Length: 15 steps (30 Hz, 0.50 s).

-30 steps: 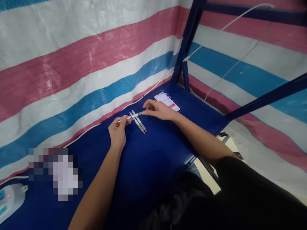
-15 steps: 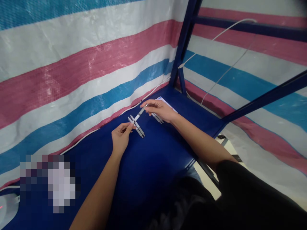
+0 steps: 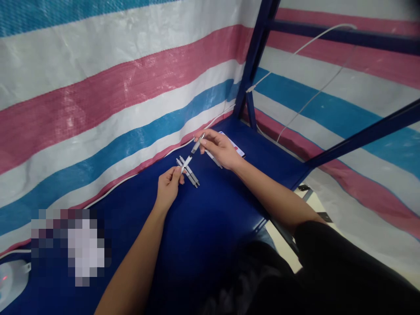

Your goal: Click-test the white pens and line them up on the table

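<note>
My left hand pinches the white barrel of a pen between thumb and fingertips. The other end of that pen, a grey part with a silvery tip, is gripped by my right hand. A short dark section shows between the two parts; whether they are still joined there I cannot tell. Below the held pen, a couple of white-and-grey pens lie side by side on the blue table. Under my right hand another pen lies partly hidden.
A phone with a lit screen lies behind my right hand on the blue table. A white cable runs along the striped sheet. Blue frame posts stand at the right. A white device and a pixelated patch are at lower left.
My right hand has shifted slightly up and right with the grey part, and a dark section now shows between it and the white barrel. The view has shifted slightly.
</note>
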Motion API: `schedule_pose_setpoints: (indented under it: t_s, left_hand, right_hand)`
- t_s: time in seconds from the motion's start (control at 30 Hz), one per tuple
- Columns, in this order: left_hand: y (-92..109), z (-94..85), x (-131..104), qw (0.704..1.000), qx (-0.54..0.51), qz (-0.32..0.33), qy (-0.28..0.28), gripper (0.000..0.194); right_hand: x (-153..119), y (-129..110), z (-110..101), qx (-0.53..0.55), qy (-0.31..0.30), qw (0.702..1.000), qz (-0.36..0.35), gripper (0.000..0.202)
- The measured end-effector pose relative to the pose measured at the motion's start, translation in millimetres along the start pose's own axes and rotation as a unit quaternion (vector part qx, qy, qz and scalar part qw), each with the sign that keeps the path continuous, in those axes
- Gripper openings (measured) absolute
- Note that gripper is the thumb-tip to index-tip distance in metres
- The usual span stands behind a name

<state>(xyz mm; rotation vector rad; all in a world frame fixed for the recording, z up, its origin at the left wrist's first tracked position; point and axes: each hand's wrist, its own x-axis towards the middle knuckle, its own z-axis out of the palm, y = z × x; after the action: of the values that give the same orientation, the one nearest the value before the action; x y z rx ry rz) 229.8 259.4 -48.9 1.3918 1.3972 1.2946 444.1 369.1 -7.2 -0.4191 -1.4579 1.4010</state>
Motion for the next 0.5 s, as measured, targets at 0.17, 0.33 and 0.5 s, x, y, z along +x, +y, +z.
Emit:
schedule_pose_setpoints:
  t_s: [0.17,0.33,0.5]
  left_hand:
    - [1.2,0.9,-0.2,1.0,0.003,-0.012,0.023,0.047]
    - [2.0,1.3,-0.4,0.999,0.004,-0.017,0.029,0.043]
    - [1.5,0.9,0.0,0.999,0.003,-0.017,0.028,0.042]
  right_hand:
    - [4.7,-2.6,-9.8,0.009,0.062,0.998,-0.013,0.04]
    - [8.6,-6.1,-18.7,0.004,0.095,0.995,-0.019,0.043]
    - [11.1,-8.5,-26.5,-0.013,0.113,0.993,-0.007,0.049]
